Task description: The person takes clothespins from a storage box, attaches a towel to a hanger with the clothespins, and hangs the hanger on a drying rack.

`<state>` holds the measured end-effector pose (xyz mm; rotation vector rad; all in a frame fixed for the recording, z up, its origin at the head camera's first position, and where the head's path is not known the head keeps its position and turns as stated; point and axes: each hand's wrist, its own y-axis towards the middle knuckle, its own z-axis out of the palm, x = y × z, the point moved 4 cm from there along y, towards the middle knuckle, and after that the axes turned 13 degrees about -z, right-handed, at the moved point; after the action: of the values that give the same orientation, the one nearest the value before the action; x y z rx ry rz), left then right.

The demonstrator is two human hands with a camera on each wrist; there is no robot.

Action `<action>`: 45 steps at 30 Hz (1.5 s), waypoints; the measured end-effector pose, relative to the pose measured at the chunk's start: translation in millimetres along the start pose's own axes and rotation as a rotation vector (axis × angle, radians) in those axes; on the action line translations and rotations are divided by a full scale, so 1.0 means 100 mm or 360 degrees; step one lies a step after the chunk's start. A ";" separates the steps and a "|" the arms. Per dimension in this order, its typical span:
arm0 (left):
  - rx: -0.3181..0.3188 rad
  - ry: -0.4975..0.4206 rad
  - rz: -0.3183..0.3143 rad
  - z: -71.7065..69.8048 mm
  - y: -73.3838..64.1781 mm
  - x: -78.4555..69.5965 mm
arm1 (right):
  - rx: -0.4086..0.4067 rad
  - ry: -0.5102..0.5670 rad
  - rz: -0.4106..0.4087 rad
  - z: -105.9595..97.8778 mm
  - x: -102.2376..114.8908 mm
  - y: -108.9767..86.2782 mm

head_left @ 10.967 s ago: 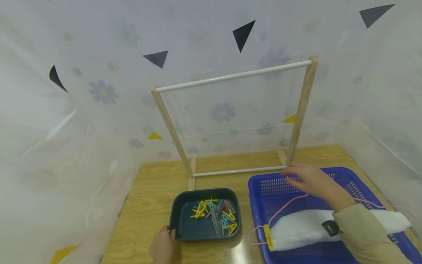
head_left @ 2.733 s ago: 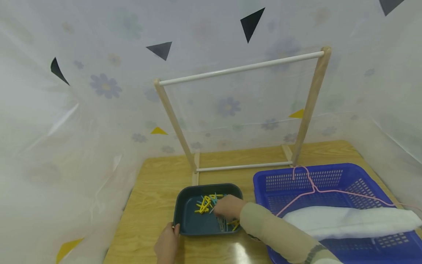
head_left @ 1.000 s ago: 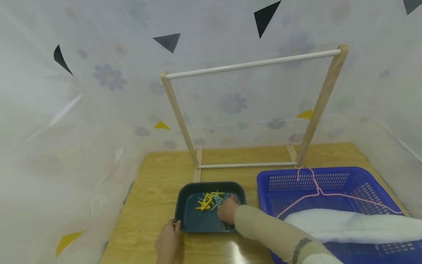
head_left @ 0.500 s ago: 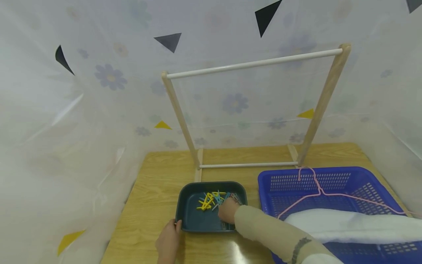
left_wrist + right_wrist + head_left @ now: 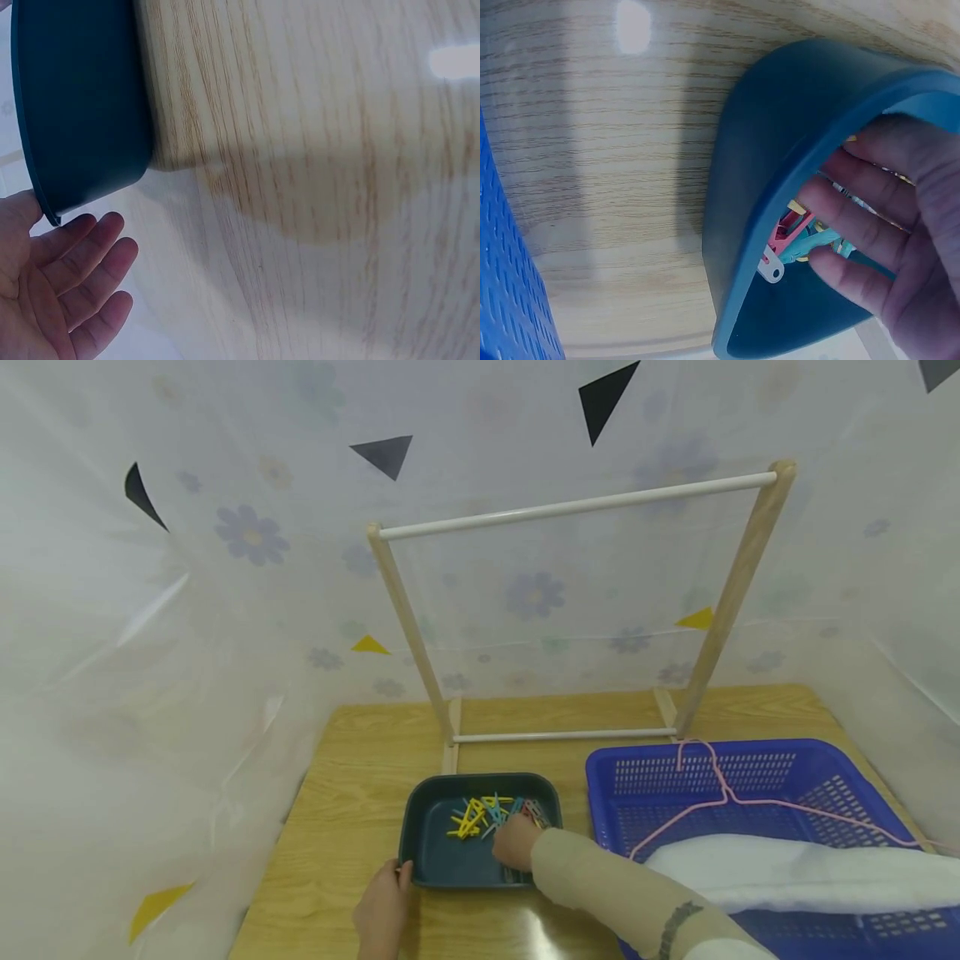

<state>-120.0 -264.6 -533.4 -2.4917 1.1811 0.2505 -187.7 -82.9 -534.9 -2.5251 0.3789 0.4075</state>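
Note:
A dark teal tray (image 5: 438,864) stands on the wooden table with several yellow, blue, grey and pink clothespins (image 5: 470,818) in it. My left hand (image 5: 381,906) holds the tray's near left corner, thumb over the rim and fingers below it in the left wrist view. My right hand (image 5: 514,842) reaches down into the tray's right side among the clothespins. In the right wrist view, its thumb and index finger meet at the yellow tip of a clothespin (image 5: 851,139), mostly hidden. The other fingers curve loosely above a pink clothespin (image 5: 790,231).
To the right is a blue perforated basket (image 5: 622,777) with a pink hanger (image 5: 723,793) and a folded white cloth (image 5: 802,872) over it. Behind the tray, a wooden rack (image 5: 738,585) carries a white upper rod (image 5: 577,508) and a lower rod. Plastic sheeting surrounds the table.
My right hand has left the hanger's hook over the basket and gone into the tray of clothespins. During the last second it has shifted only slightly. My left hand keeps holding the tray corner.

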 end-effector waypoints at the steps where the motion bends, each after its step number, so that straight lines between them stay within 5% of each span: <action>1: 0.0001 0.0004 -0.0009 0.00 0.00 0.00 | -0.0032 0.0039 -0.0016 0.00 0.00 0.00; 8: -0.0011 0.0010 0.0000 0.02 0.02 0.02 | -0.0125 0.0449 -0.0116 -0.03 -0.01 -0.04; 16: 0.0004 0.0018 -0.0003 0.02 0.02 0.02 | 0.0100 0.1015 0.0102 -0.08 -0.09 -0.20; 28: 0.0008 0.0035 0.0010 0.02 0.02 0.02 | 0.0328 0.1224 0.0121 -0.09 -0.16 -0.27; 45: -0.0003 0.0036 0.0007 0.04 0.02 0.03 | 0.0206 0.1278 0.0080 -0.17 -0.23 -0.39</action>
<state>-120.0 -266.3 -538.3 -2.5001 1.1960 0.2249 -191.2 -56.2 -494.8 -2.4493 0.7313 -0.6249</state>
